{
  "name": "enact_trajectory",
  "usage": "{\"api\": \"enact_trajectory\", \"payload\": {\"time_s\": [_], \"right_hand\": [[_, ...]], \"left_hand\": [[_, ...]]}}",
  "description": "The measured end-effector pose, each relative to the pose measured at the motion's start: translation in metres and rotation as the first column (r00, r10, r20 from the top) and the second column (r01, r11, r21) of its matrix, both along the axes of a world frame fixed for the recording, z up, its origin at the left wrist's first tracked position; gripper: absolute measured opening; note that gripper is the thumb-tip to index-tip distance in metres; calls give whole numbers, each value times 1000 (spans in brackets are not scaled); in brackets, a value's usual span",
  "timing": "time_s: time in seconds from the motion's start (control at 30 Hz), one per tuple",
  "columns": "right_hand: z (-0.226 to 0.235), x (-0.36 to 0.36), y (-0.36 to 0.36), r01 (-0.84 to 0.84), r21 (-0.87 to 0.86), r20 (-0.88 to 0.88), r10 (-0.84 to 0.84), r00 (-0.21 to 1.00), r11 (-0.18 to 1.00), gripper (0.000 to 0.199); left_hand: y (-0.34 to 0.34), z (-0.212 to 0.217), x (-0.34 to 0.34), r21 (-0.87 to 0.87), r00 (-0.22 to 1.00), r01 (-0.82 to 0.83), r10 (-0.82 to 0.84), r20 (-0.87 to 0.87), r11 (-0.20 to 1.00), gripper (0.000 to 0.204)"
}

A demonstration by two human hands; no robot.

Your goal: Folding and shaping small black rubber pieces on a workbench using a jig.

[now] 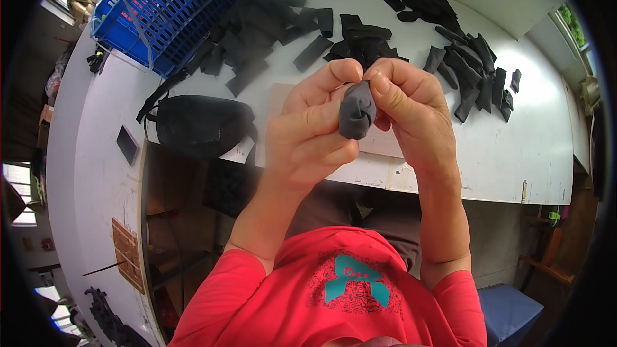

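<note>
Both hands are raised over the near edge of a white table, with a small dark grey piece of fabric (357, 113) between them. The piece looks tube-like and is bunched, with a fold at its lower end. My left hand (315, 119) wraps its fingers round the piece's left side, thumb pressed along it. At the upper end, my right hand (411, 93) pinches the fabric between thumb and forefinger. Behind the hands lies a heap of black fabric pieces (363, 38) on the table. Whatever is inside the held piece is hidden.
A blue plastic crate (173, 6) stands at the far left, beside a loose pile of dark fabric strips (250, 35). Another heap (466, 67) lies to the right. On the left are a black bag (202, 125) and a phone-like dark slab (127, 145). A blue stool (508, 311) stands lower right.
</note>
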State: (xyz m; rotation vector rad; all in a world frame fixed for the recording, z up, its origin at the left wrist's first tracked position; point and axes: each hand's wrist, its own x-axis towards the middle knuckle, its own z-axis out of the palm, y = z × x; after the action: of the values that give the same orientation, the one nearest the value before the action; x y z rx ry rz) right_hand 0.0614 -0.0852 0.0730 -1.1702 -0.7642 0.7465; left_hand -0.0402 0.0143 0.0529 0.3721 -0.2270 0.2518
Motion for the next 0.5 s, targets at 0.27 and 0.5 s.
{"api": "enact_trajectory", "payload": {"time_s": [0.27,0.5], "right_hand": [[-98,34,12,-204,-103,-459,135,878,974,24],[-73,43,31,-164,-147,-253,123,960,976,24]], "left_hand": [[15,-82,16,-191,895,-63,-29,-445,980,16],[24,-67,28,-637,979,24,-148,-142,771,16]]}}
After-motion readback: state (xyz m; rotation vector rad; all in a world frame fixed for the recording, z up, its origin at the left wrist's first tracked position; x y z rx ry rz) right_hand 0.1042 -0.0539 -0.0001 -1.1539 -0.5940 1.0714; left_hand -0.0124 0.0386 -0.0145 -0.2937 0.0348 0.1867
